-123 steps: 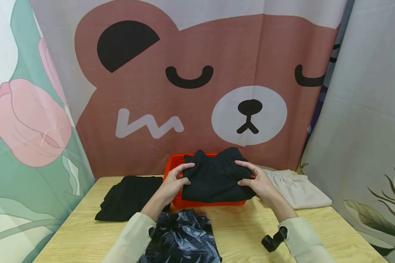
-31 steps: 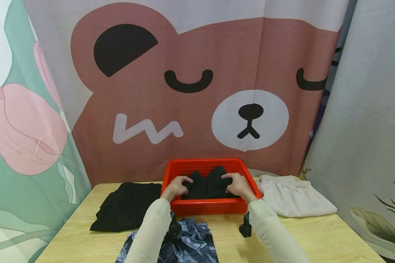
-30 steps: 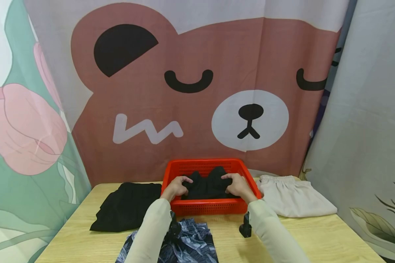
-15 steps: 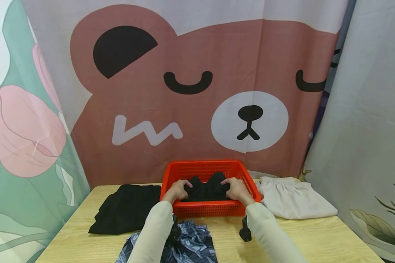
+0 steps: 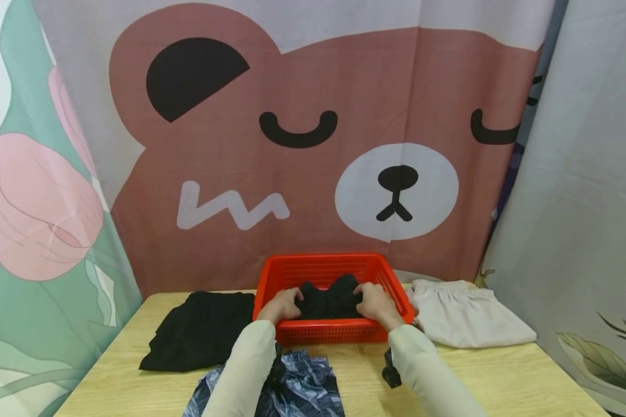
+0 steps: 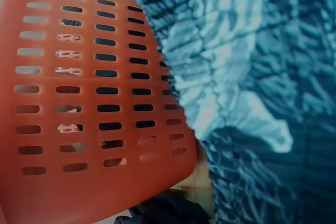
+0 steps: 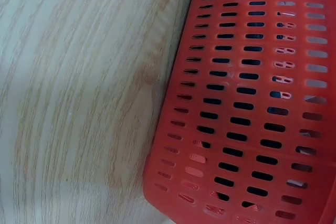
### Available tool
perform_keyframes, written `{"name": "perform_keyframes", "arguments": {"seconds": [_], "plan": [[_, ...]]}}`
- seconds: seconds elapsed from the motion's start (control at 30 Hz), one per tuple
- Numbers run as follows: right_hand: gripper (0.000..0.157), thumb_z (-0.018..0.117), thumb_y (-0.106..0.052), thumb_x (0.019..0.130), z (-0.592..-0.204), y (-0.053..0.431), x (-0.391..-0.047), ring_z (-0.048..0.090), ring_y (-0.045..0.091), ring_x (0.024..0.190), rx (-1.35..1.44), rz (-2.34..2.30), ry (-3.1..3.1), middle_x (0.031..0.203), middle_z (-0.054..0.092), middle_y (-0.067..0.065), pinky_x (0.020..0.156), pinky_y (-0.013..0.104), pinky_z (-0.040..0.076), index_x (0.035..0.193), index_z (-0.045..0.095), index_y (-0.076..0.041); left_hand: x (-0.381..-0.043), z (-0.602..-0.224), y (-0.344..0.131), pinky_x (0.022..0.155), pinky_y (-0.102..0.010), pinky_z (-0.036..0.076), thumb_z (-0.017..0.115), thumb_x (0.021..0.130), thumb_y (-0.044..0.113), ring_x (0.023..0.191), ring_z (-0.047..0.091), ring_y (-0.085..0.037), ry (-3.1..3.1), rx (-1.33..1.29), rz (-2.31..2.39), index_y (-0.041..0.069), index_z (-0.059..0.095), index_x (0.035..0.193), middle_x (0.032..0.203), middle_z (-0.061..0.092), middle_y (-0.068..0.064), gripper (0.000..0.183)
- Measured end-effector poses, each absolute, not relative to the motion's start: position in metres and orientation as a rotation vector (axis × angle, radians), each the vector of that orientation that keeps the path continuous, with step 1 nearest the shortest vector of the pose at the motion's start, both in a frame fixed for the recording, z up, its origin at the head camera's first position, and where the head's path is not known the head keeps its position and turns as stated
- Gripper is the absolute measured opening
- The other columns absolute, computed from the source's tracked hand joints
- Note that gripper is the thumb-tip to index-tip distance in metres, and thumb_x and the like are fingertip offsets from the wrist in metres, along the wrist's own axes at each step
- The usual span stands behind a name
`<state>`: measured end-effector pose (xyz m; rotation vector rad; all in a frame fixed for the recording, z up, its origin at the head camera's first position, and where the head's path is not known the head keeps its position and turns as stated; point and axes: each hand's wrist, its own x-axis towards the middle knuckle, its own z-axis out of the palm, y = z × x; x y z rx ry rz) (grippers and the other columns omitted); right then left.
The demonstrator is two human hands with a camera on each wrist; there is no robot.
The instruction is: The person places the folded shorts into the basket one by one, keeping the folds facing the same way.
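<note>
Inside the red slotted basket lies a folded black garment, its top edge showing two rounded bumps. My left hand grips the garment's left side, thumb toward the middle. On the other side my right hand holds the right edge with curled fingers. Both wrists pass over the basket's front rim. The left wrist view shows the basket's outer wall beside a dark blue patterned garment; the right wrist view has the basket wall too. Neither hand appears in the wrist views.
A second folded black garment lies left of the basket, and cream elastic-waisted bottoms lie to its right. The patterned garment sits in front, partly under my left sleeve. A bear-print curtain hangs behind the wooden table.
Both hands have lowered the black garment from above the basket into it. Over the last second the hands have drawn slightly closer together, and the garment sits a little lower.
</note>
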<state>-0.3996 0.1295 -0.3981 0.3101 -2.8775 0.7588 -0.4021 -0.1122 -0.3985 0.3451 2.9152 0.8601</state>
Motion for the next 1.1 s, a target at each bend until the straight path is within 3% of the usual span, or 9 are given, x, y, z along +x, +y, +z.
{"name": "perform_keyframes", "arguments": {"seconds": [0.17, 0.3, 0.4, 0.53, 0.67, 0.77, 0.87, 1.1], "plan": [[0.03, 0.067, -0.008, 0.083, -0.396, 0.1277, -0.397, 0.056, 0.021, 0.063, 0.258, 0.725, -2.879, 0.106, 0.067, 0.015, 0.053, 0.036, 0.044, 0.112, 0.07, -0.003, -0.4011, -0.3968, -0.1113, 0.085, -0.045, 0.045, 0.067, 0.08, 0.002, 0.101, 0.048, -0.03, 2.967, 0.338, 0.768, 0.004, 0.061, 0.111, 0.112, 0.058, -0.015, 0.032], [0.028, 0.069, -0.011, 0.083, -0.3961, 0.1266, -0.3965, 0.063, 0.026, 0.074, 0.266, 0.648, -2.848, 0.104, 0.068, 0.013, 0.064, 0.045, 0.052, 0.109, 0.071, -0.003, -0.3999, -0.3951, -0.1112, 0.085, -0.047, 0.044, 0.067, 0.082, 0.003, 0.1, 0.047, -0.034, 3.02, 0.333, 0.73, 0.003, 0.064, 0.11, 0.108, 0.057, -0.017, 0.028], [0.029, 0.069, -0.013, 0.083, -0.3964, 0.1261, -0.3972, 0.064, 0.032, 0.086, 0.274, 0.588, -2.809, 0.106, 0.067, 0.013, 0.072, 0.053, 0.051, 0.11, 0.071, -0.004, -0.3984, -0.3944, -0.111, 0.084, -0.052, 0.044, 0.068, 0.084, 0.007, 0.098, 0.044, -0.036, 3.054, 0.3, 0.712, 0.004, 0.066, 0.11, 0.107, 0.054, -0.017, 0.026], [0.03, 0.068, -0.014, 0.084, -0.3974, 0.1253, -0.3986, 0.063, 0.034, 0.089, 0.28, 0.543, -2.769, 0.106, 0.067, 0.013, 0.073, 0.054, 0.05, 0.112, 0.07, -0.004, -0.3965, -0.393, -0.1109, 0.078, -0.051, 0.046, 0.068, 0.086, 0.01, 0.094, 0.042, -0.034, 3.11, 0.272, 0.718, 0.005, 0.068, 0.107, 0.104, 0.051, -0.015, 0.022], [0.031, 0.068, -0.013, 0.084, -0.3972, 0.1248, -0.3984, 0.062, 0.028, 0.075, 0.282, 0.552, -2.726, 0.098, 0.068, 0.012, 0.062, 0.046, 0.05, 0.113, 0.069, -0.003, -0.3983, -0.3933, -0.1107, 0.075, -0.049, 0.048, 0.068, 0.086, 0.013, 0.091, 0.044, -0.032, 3.181, 0.301, 0.732, 0.003, 0.068, 0.107, 0.102, 0.05, -0.014, 0.023], [0.036, 0.065, -0.013, 0.085, -0.3972, 0.1248, -0.3979, 0.05, 0.019, 0.052, 0.278, 0.575, -2.676, 0.075, 0.063, 0.008, 0.045, 0.033, 0.04, 0.119, 0.066, -0.002, -0.4007, -0.3947, -0.1103, 0.078, -0.048, 0.049, 0.068, 0.086, 0.014, 0.092, 0.046, -0.031, 3.206, 0.306, 0.772, 0.001, 0.066, 0.11, 0.102, 0.051, -0.013, 0.027], [0.038, 0.063, -0.016, 0.087, -0.398, 0.1244, -0.3973, 0.038, 0.016, 0.042, 0.267, 0.586, -2.61, 0.065, 0.053, 0.004, 0.039, 0.03, 0.031, 0.123, 0.064, -0.003, -0.402, -0.3959, -0.11, 0.08, -0.046, 0.049, 0.068, 0.087, 0.014, 0.09, 0.05, -0.029, 3.234, 0.308, 0.825, 0.0, 0.064, 0.112, 0.101, 0.053, -0.012, 0.029], [0.034, 0.064, -0.023, 0.087, -0.3986, 0.1238, -0.3942, 0.055, 0.02, 0.059, 0.25, 0.53, -2.484, 0.097, 0.069, 0.01, 0.055, 0.036, 0.047, 0.116, 0.069, -0.006, -0.4001, -0.3955, -0.1088, 0.074, -0.043, 0.052, 0.067, 0.087, 0.017, 0.086, 0.051, -0.028, 3.324, 0.333, 0.855, 0.001, 0.062, 0.116, 0.101, 0.053, -0.013, 0.033]]}}
